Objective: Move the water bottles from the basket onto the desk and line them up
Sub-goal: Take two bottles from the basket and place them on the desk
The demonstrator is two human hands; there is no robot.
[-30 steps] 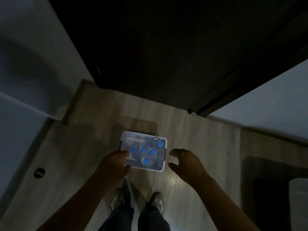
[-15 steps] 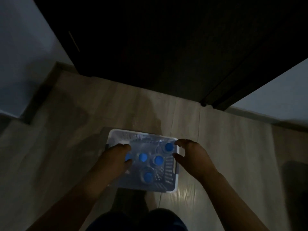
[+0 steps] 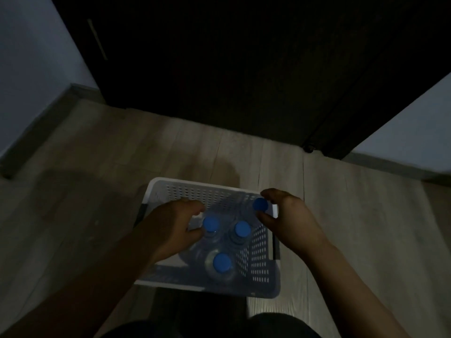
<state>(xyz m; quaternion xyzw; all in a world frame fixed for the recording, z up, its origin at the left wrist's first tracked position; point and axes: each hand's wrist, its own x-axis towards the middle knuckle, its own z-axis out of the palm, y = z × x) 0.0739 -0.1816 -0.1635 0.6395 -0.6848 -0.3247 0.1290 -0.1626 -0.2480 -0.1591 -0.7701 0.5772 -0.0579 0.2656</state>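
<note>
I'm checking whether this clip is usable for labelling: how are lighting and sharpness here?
Head view: very dim overall, the dark door ahead nearly black and featureless; head view: the blue caps and white basket stand out, but the clear bottle bodies are murky; head view: the left hand and right hand are dark and soft-edged, so whether either grips a bottle is unclear.

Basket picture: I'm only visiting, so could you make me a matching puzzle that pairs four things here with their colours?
Things:
1 basket
2 bottle caps
3 door
4 floor

Colours:
a blue
b pale wood
c white
d very dark

Pairs: 1-c; 2-a; 3-d; 4-b
</note>
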